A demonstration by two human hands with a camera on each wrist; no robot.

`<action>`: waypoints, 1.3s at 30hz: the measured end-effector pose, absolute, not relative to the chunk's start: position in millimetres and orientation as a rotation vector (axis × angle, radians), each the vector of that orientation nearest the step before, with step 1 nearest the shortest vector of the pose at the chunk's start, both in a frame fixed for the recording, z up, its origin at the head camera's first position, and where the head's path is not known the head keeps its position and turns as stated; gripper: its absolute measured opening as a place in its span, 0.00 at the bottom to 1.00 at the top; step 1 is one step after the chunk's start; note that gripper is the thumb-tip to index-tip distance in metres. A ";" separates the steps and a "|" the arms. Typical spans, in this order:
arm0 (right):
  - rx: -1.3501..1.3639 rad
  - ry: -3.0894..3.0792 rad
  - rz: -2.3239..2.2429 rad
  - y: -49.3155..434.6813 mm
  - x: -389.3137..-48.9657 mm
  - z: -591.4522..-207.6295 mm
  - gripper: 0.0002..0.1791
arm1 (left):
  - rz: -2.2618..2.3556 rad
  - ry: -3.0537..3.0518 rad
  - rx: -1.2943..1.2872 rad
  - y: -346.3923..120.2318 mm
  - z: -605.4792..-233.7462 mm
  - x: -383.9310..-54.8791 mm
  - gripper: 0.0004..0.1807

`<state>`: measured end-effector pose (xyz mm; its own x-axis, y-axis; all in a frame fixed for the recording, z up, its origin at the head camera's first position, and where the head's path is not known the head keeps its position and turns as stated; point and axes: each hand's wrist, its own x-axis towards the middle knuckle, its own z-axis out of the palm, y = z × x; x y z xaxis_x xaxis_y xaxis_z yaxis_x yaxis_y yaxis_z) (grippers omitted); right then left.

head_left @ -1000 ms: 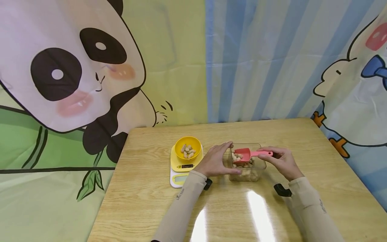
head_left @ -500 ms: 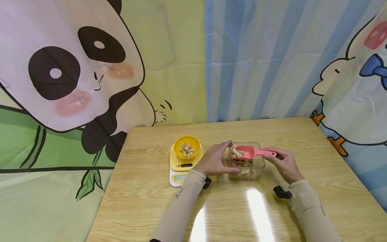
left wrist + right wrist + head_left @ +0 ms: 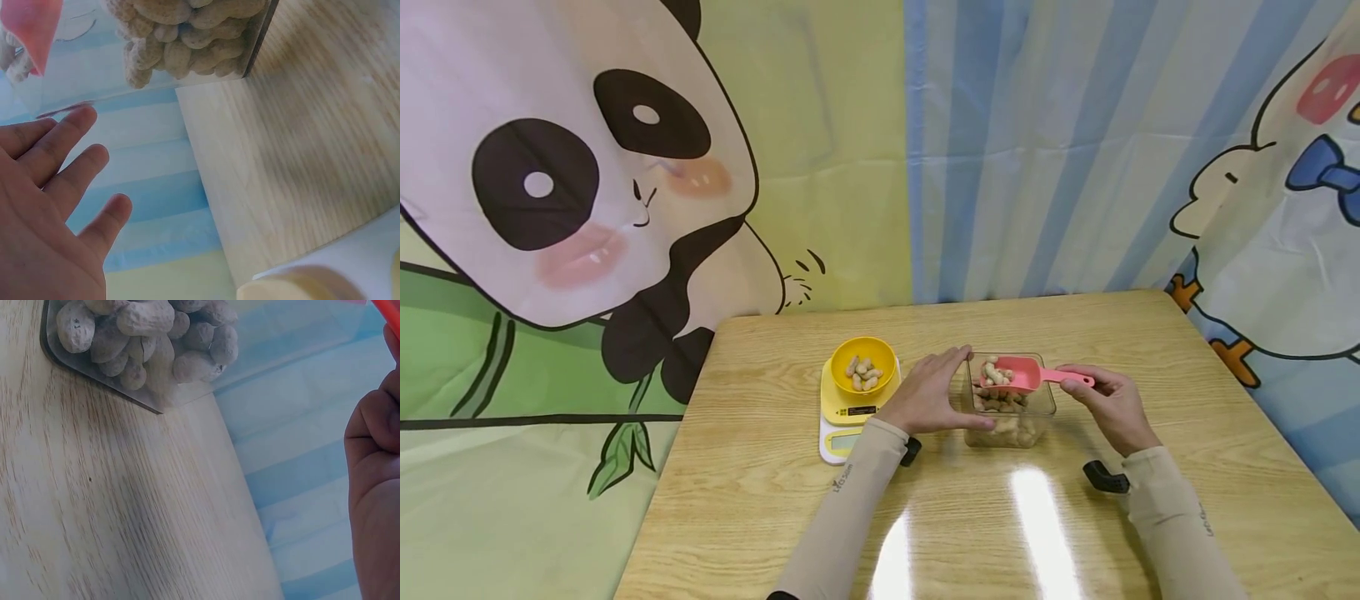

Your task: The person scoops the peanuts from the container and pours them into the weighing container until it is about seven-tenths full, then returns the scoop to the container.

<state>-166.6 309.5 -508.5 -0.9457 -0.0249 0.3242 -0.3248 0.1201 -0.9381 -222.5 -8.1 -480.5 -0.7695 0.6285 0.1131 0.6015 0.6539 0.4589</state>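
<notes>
Head view | pink scoop — pinched between right fingers, extending left

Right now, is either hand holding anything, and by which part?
The right hand holds the pink scoop by its handle. The left hand, fingers outstretched, touches the clear container without curling round it.

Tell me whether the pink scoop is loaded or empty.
Loaded: the head view shows a few peanuts in the front of the pink scoop, with bare pink behind them; the right hand holds it.
</notes>
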 end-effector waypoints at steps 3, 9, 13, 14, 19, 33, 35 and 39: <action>0.352 -2.149 1.950 309.9 -165.9 -507.5 0.13 | 0.757 2.820 1.068 -12.9 -474.9 -222.8 0.68; 0.350 -2.129 1.972 312.9 -165.4 -506.4 0.14 | 0.825 2.870 1.048 -39.0 -461.6 -231.0 0.64; 0.355 -2.125 1.966 315.6 -166.2 -505.2 0.15 | 0.802 2.946 0.971 -68.1 -455.4 -242.1 0.64; 0.351 -2.126 1.966 316.0 -166.3 -504.9 0.15 | 0.788 2.965 0.950 -76.0 -455.0 -244.8 0.64; 0.329 -2.152 1.925 317.5 -166.1 -502.7 0.14 | 0.748 3.030 0.841 -112.7 -459.7 -253.9 0.66; 0.330 -2.133 1.950 315.3 -168.7 -488.8 0.14 | 0.876 3.021 0.463 -157.4 -490.0 -250.4 0.68; 0.333 -2.129 1.956 314.6 -169.0 -487.6 0.14 | 0.881 3.013 0.446 -158.3 -492.5 -249.9 0.68; 0.332 -2.130 1.944 312.1 -170.9 -484.2 0.14 | 0.895 3.005 0.436 -159.8 -496.9 -248.7 0.69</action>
